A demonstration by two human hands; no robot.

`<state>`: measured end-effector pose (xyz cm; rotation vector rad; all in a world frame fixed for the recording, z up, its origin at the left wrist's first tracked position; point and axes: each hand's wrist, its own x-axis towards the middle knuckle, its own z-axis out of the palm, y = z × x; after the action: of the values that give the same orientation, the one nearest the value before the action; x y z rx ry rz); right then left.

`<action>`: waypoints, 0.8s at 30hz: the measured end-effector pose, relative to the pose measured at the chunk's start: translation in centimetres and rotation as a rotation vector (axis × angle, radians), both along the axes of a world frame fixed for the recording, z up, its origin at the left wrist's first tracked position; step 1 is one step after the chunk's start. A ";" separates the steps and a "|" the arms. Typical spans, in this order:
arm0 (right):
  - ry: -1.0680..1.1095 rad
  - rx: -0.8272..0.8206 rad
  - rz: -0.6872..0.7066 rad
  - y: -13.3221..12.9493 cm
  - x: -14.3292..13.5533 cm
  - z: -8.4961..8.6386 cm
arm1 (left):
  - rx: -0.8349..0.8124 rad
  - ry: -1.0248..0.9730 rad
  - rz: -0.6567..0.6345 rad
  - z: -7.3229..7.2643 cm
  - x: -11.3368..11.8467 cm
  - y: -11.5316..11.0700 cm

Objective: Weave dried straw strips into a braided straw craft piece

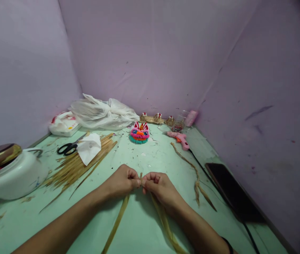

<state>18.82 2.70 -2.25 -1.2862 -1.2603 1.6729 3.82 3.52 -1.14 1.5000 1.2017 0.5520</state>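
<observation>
My left hand (126, 180) and my right hand (157, 183) meet at the middle of the green table, both closed in a pinch on a tan plant-fibre strip (166, 224). A short end of it sticks up between the fingertips. One length hangs down below my left hand and a wider, folded length runs down below my right wrist toward the front edge. Whether these lengths are joined is hidden by the fingers. Straight beyond the hands sits a small pink, orange and teal animal-face figure (139, 133).
Dried strips (73, 164), black-handled scissors (67, 149) and white paper (89, 148) lie left, near a white pot (20, 176). Plastic bags (105, 113) are behind. At right are a pink glue gun (179, 138), a twisted strand (192, 167) and a dark phone (232, 190).
</observation>
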 end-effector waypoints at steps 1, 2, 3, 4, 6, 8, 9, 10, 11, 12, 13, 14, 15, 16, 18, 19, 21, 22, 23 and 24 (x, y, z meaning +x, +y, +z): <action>-0.020 0.011 -0.007 0.0 0.0 -0.1 | 0.043 0.015 0.004 -0.2 0.1 0.0; -0.044 0.037 -0.016 0.1 -0.1 -0.3 | 0.070 0.031 0.019 -0.4 0.2 0.0; -0.073 0.079 -0.030 0.1 -0.1 -0.5 | 0.085 0.044 0.041 -0.6 0.4 0.0; -0.116 0.134 -0.047 0.1 -0.1 -0.7 | 0.090 0.052 0.070 -0.8 0.6 -0.1; -0.239 0.248 -0.077 0.3 0.1 -1.0 | 0.100 0.054 0.133 -1.1 1.0 -0.3; -0.388 0.329 -0.092 0.4 0.4 -1.1 | 0.122 0.045 0.173 -1.2 1.4 -0.4; -0.452 0.347 -0.095 0.4 0.6 -1.1 | 0.131 0.040 0.185 -1.3 1.5 -0.4; -0.495 0.352 -0.097 0.4 0.7 -1.0 | 0.136 0.038 0.196 -1.3 1.5 -0.4; -0.516 0.346 -0.100 0.4 0.8 -0.8 | 0.138 0.038 0.207 -1.3 1.6 -0.4; -0.522 0.337 -0.102 0.2 0.9 -0.7 | 0.138 0.040 0.223 -1.3 1.6 -0.4; -0.518 0.332 -0.101 -0.1 0.8 -0.5 | 0.136 0.038 0.243 -1.4 1.6 -0.4; -0.512 0.344 -0.097 -0.4 0.7 -0.3 | 0.129 0.032 0.260 -1.5 1.7 -0.3; -0.513 0.379 -0.087 -0.8 0.5 -0.2 | 0.117 0.020 0.278 -1.7 1.7 -0.3; -0.523 0.440 -0.070 -1.3 0.2 -0.1 | 0.097 0.002 0.297 -1.8 1.8 -0.3; -0.565 0.610 0.000 -2.1 -0.2 -0.2 | 0.027 -0.053 0.348 -2.2 2.0 -0.3; -0.588 0.692 0.046 -2.5 -0.4 -0.2 | -0.020 -0.089 0.377 -2.3 2.1 -0.3; -0.605 0.802 0.126 -2.8 -0.7 -0.5 | -0.117 -0.166 0.437 -2.3 2.4 -0.5; -0.598 0.826 0.154 -2.8 -0.7 -0.5 | -0.162 -0.200 0.462 -2.2 2.5 -0.6; -0.586 0.836 0.175 -2.8 -0.7 -0.6 | -0.199 -0.226 0.480 -2.1 2.6 -0.7; -0.573 0.843 0.195 -2.7 -0.6 -0.6 | -0.228 -0.244 0.490 -2.0 2.7 -0.7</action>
<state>18.23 -0.03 -2.86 -1.1260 -2.1668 0.6874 6.54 2.77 -3.10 0.9139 1.3885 0.8641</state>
